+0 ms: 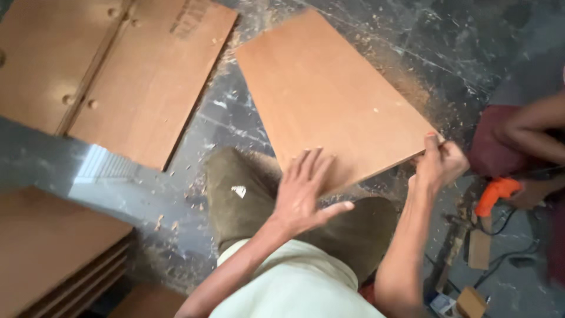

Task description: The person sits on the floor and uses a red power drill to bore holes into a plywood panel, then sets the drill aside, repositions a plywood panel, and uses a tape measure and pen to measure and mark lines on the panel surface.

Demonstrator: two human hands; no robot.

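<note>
A flat brown wooden board [329, 94] rests tilted over my knees and the dark dusty floor. My left hand [306, 191] hovers over its near edge with the fingers spread, holding nothing. My right hand [438, 165] grips the board's near right corner, thumb on top. My olive trousers [247, 194] lie under the board's near edge.
Two more brown boards [118, 65] with drilled holes lie at the upper left, and a stack of boards [53, 253] at the lower left. Sawdust covers the floor [412, 65]. At the right another person's arm [532, 126] is by an orange power drill [497, 193] with cables.
</note>
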